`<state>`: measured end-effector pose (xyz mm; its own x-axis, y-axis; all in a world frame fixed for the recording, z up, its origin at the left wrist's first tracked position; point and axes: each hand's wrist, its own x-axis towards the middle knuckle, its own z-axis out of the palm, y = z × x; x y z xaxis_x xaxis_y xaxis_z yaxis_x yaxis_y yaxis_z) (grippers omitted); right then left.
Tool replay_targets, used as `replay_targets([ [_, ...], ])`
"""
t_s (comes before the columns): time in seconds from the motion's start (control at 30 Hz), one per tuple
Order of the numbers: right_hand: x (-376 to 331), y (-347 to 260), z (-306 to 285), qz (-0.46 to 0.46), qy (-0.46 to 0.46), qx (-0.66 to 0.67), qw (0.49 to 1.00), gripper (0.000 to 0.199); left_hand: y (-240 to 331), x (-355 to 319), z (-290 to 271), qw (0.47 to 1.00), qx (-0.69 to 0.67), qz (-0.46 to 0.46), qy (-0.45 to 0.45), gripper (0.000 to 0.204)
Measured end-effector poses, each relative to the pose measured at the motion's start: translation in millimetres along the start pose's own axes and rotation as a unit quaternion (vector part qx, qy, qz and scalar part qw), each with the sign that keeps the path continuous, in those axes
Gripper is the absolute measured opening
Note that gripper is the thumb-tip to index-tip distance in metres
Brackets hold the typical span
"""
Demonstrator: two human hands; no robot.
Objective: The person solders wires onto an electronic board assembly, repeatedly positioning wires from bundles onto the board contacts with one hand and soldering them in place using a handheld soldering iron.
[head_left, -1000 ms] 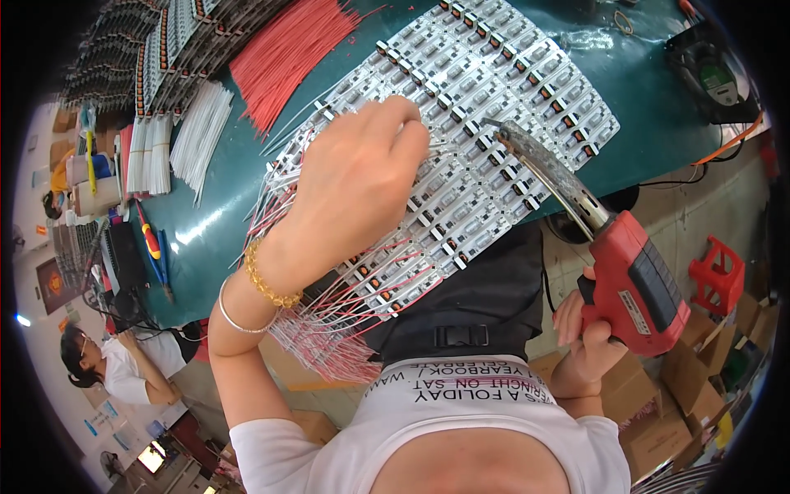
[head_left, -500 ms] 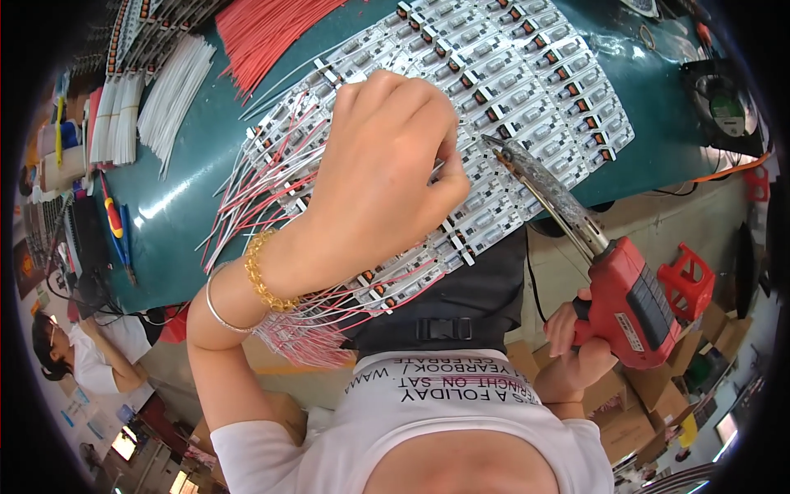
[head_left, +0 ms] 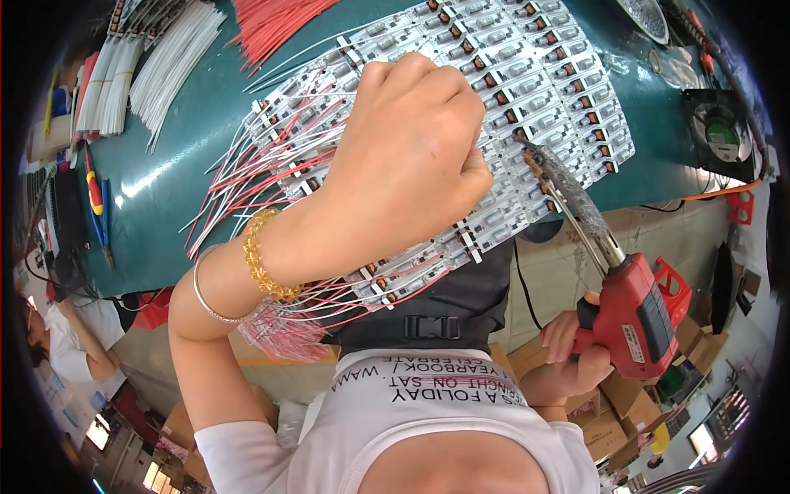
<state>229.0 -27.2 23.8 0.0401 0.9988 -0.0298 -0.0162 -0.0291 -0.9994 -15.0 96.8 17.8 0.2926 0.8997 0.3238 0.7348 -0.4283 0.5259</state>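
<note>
A panel of small white circuit boards (head_left: pixel 535 103), set in rows with orange-and-black parts, lies across the table's near edge. My left hand (head_left: pixel 415 152) is closed low over the panel, fingers curled in a pinch; whatever lies between them is hidden. Red and white wires (head_left: pixel 255 181) trail from the boards' left side, some passing beneath my left wrist. My right hand (head_left: pixel 576 354) grips a red soldering gun (head_left: pixel 632 317) by its handle. Its dark, long tip reaches up-left over the boards, to the right of my left fingers; whether it touches them I cannot tell.
Bundles of white wires (head_left: pixel 177 62) and red wires (head_left: pixel 276 25) lie on the green table (head_left: pixel 156 222). A red-and-yellow screwdriver (head_left: pixel 94 193) is at left. At right are a small black fan (head_left: pixel 724 136), a metal dish (head_left: pixel 646 18) and a red stool (head_left: pixel 671 288). Another person (head_left: pixel 78 346) sits at left.
My left hand and the soldering gun's tip have both shifted a little to the right over the boards. Both hands stay closed, and the whole view has moved slightly.
</note>
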Motion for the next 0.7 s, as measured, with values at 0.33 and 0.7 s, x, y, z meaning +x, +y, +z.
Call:
replay_targets([
  [0.33, 10, 12, 5, -0.018, -0.044, 0.091, 0.995, 0.075, -4, -8, -3, 1.0, -0.009, -0.007, 0.022, 0.015],
  [0.7, 16, 16, -3, -0.009, -0.005, 0.125, 0.992, 0.059, -132, -40, -104, 0.864, 0.455, -0.191, 0.102, 0.028],
])
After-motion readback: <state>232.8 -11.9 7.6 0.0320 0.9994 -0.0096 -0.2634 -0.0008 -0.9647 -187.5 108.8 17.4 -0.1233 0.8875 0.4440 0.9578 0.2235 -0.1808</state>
